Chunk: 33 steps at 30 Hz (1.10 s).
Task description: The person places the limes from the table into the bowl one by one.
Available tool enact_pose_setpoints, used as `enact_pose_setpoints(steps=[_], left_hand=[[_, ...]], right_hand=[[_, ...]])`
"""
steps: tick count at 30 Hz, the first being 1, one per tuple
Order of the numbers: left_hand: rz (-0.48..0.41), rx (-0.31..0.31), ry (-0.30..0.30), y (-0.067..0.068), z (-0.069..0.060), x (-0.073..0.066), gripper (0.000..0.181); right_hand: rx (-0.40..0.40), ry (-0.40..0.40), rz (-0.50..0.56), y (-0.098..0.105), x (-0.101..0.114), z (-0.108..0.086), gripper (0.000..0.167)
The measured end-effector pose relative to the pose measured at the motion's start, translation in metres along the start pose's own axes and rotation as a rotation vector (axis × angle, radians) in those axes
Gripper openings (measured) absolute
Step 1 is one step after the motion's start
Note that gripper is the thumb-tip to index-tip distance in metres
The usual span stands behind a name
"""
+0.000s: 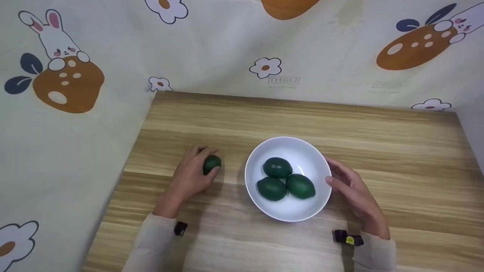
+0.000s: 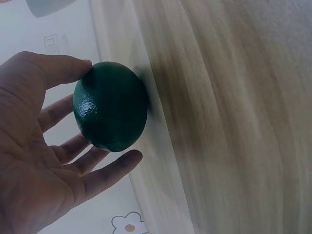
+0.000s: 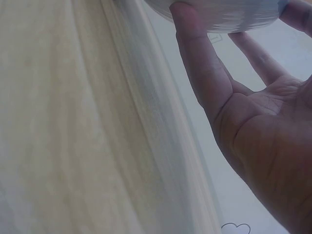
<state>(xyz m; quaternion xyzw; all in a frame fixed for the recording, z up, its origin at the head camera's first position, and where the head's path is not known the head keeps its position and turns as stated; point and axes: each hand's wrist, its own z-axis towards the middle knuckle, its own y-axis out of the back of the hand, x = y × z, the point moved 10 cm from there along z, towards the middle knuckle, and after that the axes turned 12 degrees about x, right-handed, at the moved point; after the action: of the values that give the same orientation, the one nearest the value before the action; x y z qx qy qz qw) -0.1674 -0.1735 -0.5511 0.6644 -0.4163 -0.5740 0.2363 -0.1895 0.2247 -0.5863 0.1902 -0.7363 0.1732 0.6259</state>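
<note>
My left hand point(image 1: 193, 170) holds a dark green, glossy lime point(image 1: 212, 164) left of the bowl. In the left wrist view the thumb presses one side of this lime point(image 2: 111, 107), with the fingers spread behind and below it. Whether it touches the table cannot be told. A white round bowl point(image 1: 287, 215) contains three more limes point(image 1: 278, 167), grouped together. My right hand point(image 1: 353, 190) grips the bowl's right side, thumb at the rim and fingers along the outside. The right wrist view shows the thumb against the ridged outer wall of the bowl point(image 3: 234, 17).
The wood-grain table point(image 1: 234, 121) meets a pale printed cloth point(image 1: 211, 49) at the back and left side. Dark straps or mounts point(image 1: 180, 228) sit by the left wrist, and a similar dark piece with a yellow mark point(image 1: 348, 238) is by the right wrist.
</note>
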Motion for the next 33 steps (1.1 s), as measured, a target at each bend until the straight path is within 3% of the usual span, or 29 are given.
enact_pose_setpoints(steps=[16,33], left_hand=[[0.002,0.031,-0.002,-0.0061,-0.0001,0.0033,0.059],[0.033,0.027,0.041,-0.0056,-0.0029,0.007,0.056]], right_hand=[[0.014,-0.023,-0.008,0.0002,-0.0005,-0.0015,0.054],[0.008,-0.012,0.003,-0.0009,-0.001,-0.0011,0.054]])
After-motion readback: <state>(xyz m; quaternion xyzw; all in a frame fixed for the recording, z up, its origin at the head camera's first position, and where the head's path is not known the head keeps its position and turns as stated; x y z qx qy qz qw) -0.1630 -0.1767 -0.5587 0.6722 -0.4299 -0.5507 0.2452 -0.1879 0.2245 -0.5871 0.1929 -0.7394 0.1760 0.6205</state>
